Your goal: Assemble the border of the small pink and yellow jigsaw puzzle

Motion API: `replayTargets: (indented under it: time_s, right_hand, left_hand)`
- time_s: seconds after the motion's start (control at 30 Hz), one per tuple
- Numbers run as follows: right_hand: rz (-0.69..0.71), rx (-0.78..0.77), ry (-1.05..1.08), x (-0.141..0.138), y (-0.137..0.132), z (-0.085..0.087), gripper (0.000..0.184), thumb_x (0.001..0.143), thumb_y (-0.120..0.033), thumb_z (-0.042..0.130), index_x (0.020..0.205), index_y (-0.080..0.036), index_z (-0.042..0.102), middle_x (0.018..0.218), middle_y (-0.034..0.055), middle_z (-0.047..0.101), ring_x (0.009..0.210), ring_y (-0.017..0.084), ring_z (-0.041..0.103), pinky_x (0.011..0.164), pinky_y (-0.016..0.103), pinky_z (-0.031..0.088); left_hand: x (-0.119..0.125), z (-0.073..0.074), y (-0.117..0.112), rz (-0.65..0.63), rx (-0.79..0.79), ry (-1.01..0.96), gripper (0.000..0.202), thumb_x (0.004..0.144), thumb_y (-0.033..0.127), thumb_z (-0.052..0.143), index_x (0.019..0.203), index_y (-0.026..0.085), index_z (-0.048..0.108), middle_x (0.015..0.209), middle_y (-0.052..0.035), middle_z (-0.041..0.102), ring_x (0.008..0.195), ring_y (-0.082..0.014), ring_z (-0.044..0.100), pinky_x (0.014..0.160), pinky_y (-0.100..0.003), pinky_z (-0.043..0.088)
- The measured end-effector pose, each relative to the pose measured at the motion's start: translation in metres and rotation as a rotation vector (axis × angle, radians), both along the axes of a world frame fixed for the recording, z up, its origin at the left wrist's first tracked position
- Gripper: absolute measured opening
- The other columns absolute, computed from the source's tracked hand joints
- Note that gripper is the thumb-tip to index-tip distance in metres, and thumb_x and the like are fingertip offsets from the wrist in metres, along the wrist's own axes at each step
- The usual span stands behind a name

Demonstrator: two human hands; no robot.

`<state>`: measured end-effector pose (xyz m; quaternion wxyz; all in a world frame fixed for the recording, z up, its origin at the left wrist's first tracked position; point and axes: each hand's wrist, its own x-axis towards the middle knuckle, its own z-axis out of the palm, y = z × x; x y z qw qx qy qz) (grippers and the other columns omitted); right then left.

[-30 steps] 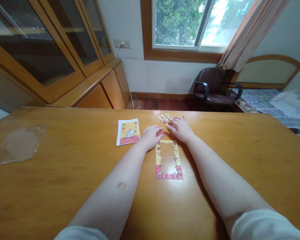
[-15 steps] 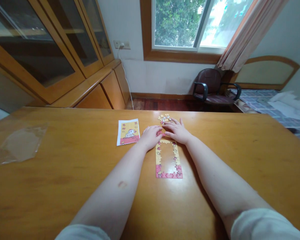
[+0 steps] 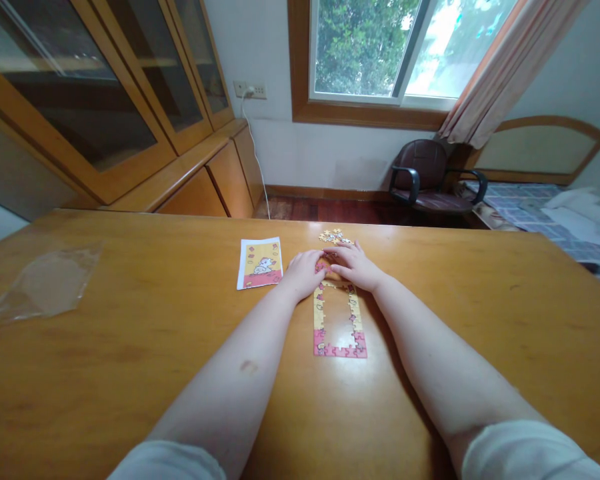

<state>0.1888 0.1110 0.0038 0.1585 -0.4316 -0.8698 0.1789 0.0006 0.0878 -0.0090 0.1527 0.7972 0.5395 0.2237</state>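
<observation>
A yellow and pink jigsaw frame [image 3: 338, 320] lies on the wooden table [image 3: 130, 347], its middle unfilled. My left hand [image 3: 304, 272] rests at the frame's top left corner, fingers curled over small pieces. My right hand [image 3: 354, 264] lies at the frame's top edge with fingers stretched flat toward the left hand, touching pieces there. A small heap of loose puzzle pieces [image 3: 333, 236] sits just beyond the hands. A picture card [image 3: 260, 263] with a white animal lies to the left of my left hand.
A clear plastic bag [image 3: 40, 285] lies at the table's far left. Behind the table stand wooden cabinets with glass doors [image 3: 130, 100], a dark office chair [image 3: 425, 175] under a window, and a bed [image 3: 555, 207] at the right.
My right hand has drawn back from the loose heap to the frame's top edge, meeting the left hand. The view has shifted slightly.
</observation>
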Motion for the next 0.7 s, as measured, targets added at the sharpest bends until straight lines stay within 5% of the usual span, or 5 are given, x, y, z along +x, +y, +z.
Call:
replayTargets:
  time_s: [0.2, 0.43, 0.7]
  right_hand:
    - [-0.021, -0.018, 0.171, 0.0039, 0.0010, 0.0029, 0.047, 0.092, -0.041, 0.043, 0.134, -0.022, 0.048, 0.125, 0.0083, 0.063, 0.124, 0.026, 0.047, 0.112, 0.059, 0.011]
    - [-0.060, -0.078, 0.054, 0.0014, 0.0020, -0.0001, 0.046, 0.094, -0.039, 0.039, 0.136, -0.022, 0.048, 0.141, 0.0076, 0.049, 0.137, 0.026, 0.030, 0.113, 0.059, 0.006]
    - [-0.171, 0.063, 0.082, 0.0056, 0.0070, -0.0034, 0.041, 0.096, -0.039, 0.036, 0.128, -0.022, 0.056, 0.128, 0.0090, 0.061, 0.125, 0.025, 0.046, 0.112, 0.058, 0.011]
  left_hand:
    - [-0.0015, -0.0020, -0.0002, 0.001, -0.017, 0.012, 0.046, 0.087, 0.032, 0.051, 0.131, 0.020, 0.050, 0.134, -0.0074, 0.055, 0.122, -0.0239, 0.049, 0.107, -0.039, 0.037]
    - [-0.0019, -0.0025, -0.0023, -0.046, -0.029, 0.139, 0.050, 0.089, 0.042, 0.047, 0.135, 0.022, 0.049, 0.142, -0.0089, 0.047, 0.130, -0.0273, 0.041, 0.111, -0.045, 0.031]
    - [-0.0018, -0.0022, -0.0011, -0.025, -0.003, 0.088, 0.037, 0.089, 0.039, 0.050, 0.120, 0.021, 0.060, 0.132, -0.0084, 0.055, 0.122, -0.0248, 0.049, 0.107, -0.041, 0.036]
